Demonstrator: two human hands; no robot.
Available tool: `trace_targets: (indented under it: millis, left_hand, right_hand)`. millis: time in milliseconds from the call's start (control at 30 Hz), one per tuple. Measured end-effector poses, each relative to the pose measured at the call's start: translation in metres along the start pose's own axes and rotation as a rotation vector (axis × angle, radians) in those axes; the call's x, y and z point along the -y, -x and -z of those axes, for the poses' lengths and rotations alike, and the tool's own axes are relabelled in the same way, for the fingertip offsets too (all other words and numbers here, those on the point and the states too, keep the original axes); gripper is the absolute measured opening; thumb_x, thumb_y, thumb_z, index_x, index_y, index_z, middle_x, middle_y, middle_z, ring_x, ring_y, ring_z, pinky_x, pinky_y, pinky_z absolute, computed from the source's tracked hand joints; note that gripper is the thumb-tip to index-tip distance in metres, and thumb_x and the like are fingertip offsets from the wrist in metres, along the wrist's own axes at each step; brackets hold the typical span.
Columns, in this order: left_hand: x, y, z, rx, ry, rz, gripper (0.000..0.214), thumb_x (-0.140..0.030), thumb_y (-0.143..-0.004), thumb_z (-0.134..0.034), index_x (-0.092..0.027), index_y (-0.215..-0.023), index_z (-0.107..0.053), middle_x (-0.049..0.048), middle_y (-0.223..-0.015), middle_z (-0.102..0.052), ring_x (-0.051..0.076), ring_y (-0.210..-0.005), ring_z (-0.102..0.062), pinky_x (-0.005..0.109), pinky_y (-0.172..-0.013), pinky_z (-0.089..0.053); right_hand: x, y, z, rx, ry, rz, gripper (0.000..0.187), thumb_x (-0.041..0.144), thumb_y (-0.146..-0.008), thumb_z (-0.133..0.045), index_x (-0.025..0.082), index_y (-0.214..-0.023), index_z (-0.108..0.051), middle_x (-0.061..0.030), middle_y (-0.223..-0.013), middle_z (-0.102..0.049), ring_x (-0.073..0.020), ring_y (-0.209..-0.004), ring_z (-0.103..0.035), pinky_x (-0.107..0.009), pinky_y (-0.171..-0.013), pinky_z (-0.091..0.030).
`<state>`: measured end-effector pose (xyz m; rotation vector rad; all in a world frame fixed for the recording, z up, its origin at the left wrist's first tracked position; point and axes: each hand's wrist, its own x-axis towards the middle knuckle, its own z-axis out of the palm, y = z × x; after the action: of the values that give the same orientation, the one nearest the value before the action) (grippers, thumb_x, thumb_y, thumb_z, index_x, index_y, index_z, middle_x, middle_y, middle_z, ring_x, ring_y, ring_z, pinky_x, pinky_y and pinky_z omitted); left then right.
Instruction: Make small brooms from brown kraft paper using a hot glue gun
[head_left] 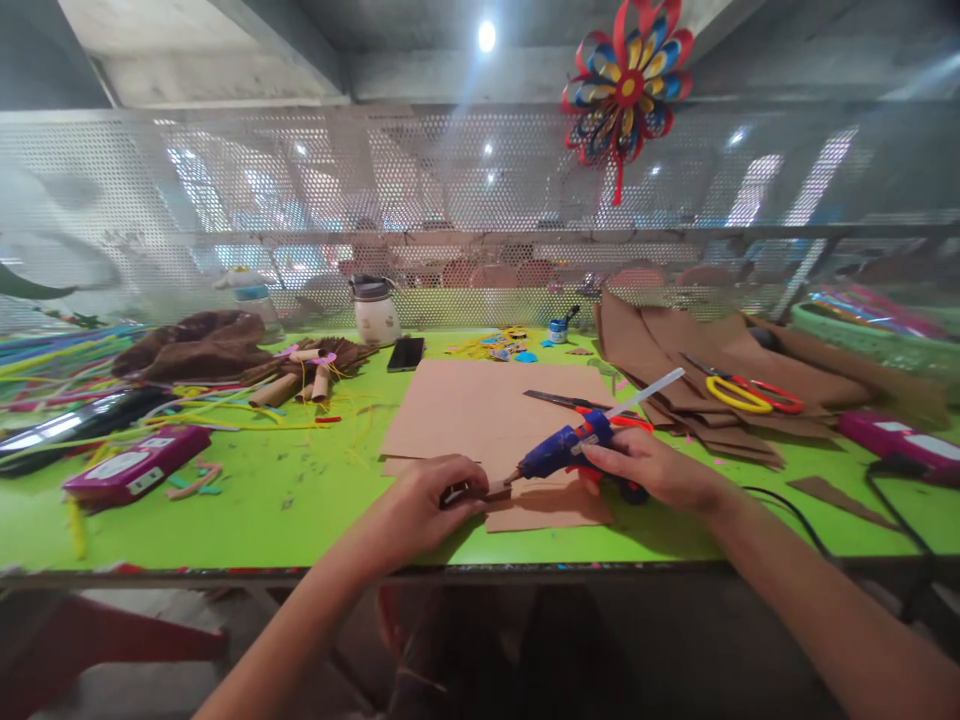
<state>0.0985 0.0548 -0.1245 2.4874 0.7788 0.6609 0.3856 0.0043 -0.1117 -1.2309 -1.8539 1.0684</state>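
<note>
Apparently, left hand [450,490] pinches a light, creasable paper strip [498,488] by one end near table's [262,530] front edge; right hand [660,465] clasps glue gun [553,450].

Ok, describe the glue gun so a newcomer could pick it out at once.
On the bright green table, look for the light-brown paper sheet near the middle. Over its near right part, the right hand grips the hot glue gun, tip pointing left. Its dark blue body and the whitish glue stick jutting from its back set it apart from the scissors beside it.
</note>
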Motion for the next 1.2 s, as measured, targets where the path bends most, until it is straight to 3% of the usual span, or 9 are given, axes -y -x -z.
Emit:
trace_targets:
  millis: [400,767,1200]
  left_hand:
    - [0.0008,-0.0003,-0.0014,-0.019,-0.037,-0.015,0.008,-0.019,-0.083,-0.057,-0.019,-0.087,-0.063,0.0002,-0.080,-0.067,0.012,-0.071,-0.059,0.023,-0.066,-0.042]
    - [-0.0001,-0.0003,-0.0054,-0.046,-0.152,-0.144,0.015,-0.027,-0.091,-0.050,-0.018,-0.092,-0.062,0.0046,-0.086,-0.064,0.014,-0.079,-0.058,0.023,-0.069,-0.041]
    - [0.0027,-0.0006,-0.0073,-0.039,-0.177,-0.146,0.015,-0.028,-0.092,-0.051,-0.019,-0.090,-0.063,0.0038,-0.084,-0.064,0.014,-0.079,-0.058,0.023,-0.068,-0.041]
  right_hand:
    - [0.0032,-0.0010,-0.0012,0.022,0.030,0.003,0.046,0.057,-0.087,-0.048,0.017,-0.069,-0.062,-0.0037,-0.068,-0.059,-0.0153,-0.063,-0.052,-0.029,-0.061,-0.040]
    - [-0.0040,0.0007,0.0026,0.033,-0.004,-0.005,0.047,0.056,-0.089,-0.047,0.015,-0.071,-0.062,-0.0054,-0.073,-0.062,-0.0147,-0.066,-0.055,-0.026,-0.062,-0.040]
    - [0.0007,0.0036,0.0047,0.050,0.031,-0.003,0.045,0.054,-0.088,-0.049,0.014,-0.071,-0.059,-0.0039,-0.071,-0.057,-0.0133,-0.065,-0.051,-0.026,-0.061,-0.038]
